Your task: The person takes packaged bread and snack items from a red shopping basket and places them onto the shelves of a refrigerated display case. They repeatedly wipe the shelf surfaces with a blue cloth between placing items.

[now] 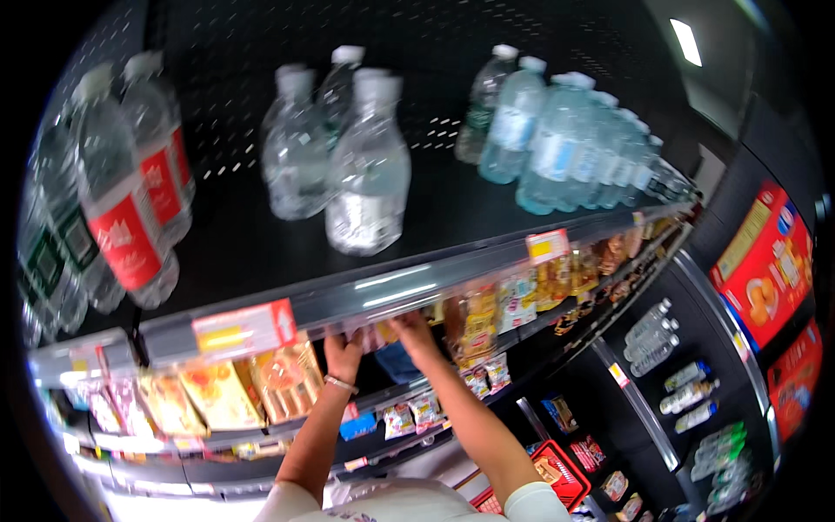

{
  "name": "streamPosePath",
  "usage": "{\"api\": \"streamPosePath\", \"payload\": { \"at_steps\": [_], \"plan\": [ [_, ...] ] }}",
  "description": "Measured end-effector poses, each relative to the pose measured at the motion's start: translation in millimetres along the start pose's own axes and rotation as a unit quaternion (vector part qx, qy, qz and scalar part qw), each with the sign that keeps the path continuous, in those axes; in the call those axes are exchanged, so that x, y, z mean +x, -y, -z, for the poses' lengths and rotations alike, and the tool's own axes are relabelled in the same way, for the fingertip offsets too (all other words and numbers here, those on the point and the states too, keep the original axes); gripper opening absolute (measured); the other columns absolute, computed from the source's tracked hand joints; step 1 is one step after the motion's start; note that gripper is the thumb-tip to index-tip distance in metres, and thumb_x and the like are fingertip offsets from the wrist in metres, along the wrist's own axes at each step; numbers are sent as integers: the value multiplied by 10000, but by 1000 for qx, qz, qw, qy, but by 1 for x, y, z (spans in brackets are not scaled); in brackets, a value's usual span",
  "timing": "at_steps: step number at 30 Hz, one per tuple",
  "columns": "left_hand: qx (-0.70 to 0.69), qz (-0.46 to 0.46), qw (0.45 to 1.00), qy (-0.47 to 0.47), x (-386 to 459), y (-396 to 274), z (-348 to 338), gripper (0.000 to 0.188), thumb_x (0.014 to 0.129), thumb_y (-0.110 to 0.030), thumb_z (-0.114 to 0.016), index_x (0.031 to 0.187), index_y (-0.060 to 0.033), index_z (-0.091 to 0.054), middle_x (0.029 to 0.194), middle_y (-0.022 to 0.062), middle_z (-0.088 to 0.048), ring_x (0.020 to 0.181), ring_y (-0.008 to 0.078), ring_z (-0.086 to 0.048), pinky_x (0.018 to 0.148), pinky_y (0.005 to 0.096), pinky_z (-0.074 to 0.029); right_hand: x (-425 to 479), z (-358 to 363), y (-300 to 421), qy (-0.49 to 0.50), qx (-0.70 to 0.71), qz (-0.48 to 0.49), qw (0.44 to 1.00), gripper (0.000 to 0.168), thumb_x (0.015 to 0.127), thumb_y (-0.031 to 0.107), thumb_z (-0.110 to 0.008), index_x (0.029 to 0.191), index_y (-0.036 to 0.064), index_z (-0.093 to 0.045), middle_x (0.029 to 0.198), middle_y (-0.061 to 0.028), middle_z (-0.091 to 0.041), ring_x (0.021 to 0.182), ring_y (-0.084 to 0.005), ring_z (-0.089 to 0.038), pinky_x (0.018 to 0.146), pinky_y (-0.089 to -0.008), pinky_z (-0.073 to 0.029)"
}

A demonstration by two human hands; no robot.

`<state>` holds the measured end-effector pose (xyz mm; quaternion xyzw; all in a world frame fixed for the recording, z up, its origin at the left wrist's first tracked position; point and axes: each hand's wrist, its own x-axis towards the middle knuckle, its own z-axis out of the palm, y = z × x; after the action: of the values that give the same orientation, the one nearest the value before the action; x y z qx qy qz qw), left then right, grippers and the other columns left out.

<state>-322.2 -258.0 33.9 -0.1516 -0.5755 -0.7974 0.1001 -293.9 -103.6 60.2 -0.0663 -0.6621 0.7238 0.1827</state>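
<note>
Both arms reach under the front edge of a black shelf (450,225) into the snack shelf below it. My left hand (343,356) grips the left end of a pink-and-yellow packet (373,337). At its right end is my right hand (413,333), fingers against it and partly hidden by the shelf edge. The packet is blurred, and its upper part is out of sight. A dark blue thing (396,363) shows below and between the hands. Left of my left hand stands a clear pack of baked snacks (287,380); yellow snack bags (479,326) stand right of my right hand.
Above stand red-labelled water bottles (127,245), round clear bottles (366,196) and a row of bluish bottles (554,153). Price tags (244,326) line the shelf edge. Small snack bags (411,416) sit lower. A red shopping basket (566,476) is at lower right, near more drink shelves.
</note>
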Motion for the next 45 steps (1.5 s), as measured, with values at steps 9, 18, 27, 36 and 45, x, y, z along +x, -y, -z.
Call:
{"api": "streamPosePath", "payload": {
  "at_steps": [9,18,27,36,45],
  "plan": [
    [-86,7,996,-22,-15,-62,-15,813,843,56,-601,1532,-14,-177,1531,136,-320,1339,246,-400,1097,357,-341,-10,-25,22,31,-88,128,987,713,850,207,-742,1415,15,-352,1231,-107,-537,1197,-202,-499,1004,-326,-417],
    [87,-133,981,110,-106,-95,-37,723,787,-68,-675,1419,49,-341,1315,165,-400,1229,291,-430,1073,406,-329,-159,34,80,-77,20,171,982,820,842,173,-738,1482,25,-247,1350,-168,-458,1284,-247,-433,1000,-380,-471],
    [212,-43,873,438,-233,-70,-96,765,732,-106,-705,1399,60,-367,1336,243,-497,1264,367,-469,1084,423,-353,-351,159,29,-272,1,-24,962,621,822,62,-755,1340,49,-413,1244,-96,-569,1108,-189,-596,919,-348,-528],
    [109,229,632,732,-343,27,-112,483,763,-48,-675,1235,-10,-575,1230,139,-628,1149,239,-590,995,348,-443,-513,172,-21,-429,36,-228,873,700,766,82,-753,1366,-16,-407,1291,-142,-554,1207,-225,-526,1057,-345,-388],
    [45,414,576,703,-451,-2,-182,640,821,10,-646,1417,-25,-416,1326,80,-558,1235,208,-516,1048,345,-416,-612,238,-78,-598,42,-176,781,731,823,118,-718,1434,6,-334,1335,-156,-525,1179,-235,-543,987,-351,-455]
  ]
}}
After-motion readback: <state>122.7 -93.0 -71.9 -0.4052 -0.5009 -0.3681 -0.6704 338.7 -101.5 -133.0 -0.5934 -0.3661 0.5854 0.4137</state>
